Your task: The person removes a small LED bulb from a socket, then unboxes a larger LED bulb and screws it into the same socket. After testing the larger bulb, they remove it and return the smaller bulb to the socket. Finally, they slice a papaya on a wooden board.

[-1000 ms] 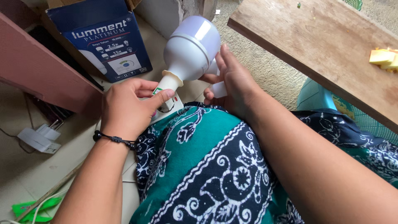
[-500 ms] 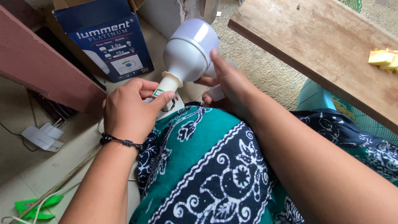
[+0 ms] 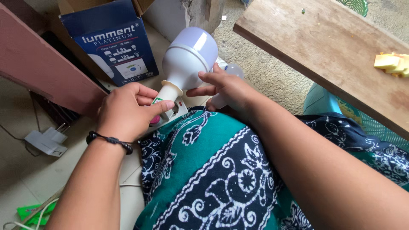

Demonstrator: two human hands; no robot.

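A: Big white plastic dome-headed lamp bulb (image 3: 187, 57)?
B: Frame centre-top, tilted toward 1 o'clock, neck seated in the white socket block (image 3: 172, 111) at its 7 o'clock.
A: Hands?
B: Left hand (image 3: 125, 111) curled shut around the neck and socket. Right hand (image 3: 226, 89) closed on a small white bulb (image 3: 228, 79), fingertips touching the big one. Best brace the socket, turn gently.

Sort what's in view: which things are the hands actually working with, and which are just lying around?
In hand:
left hand holding the neck of the large white bulb
white socket strip under it
right hand holding a small bulb

Lying about:
blue bulb box
white plug adapter
wooden plank
yellow pieces
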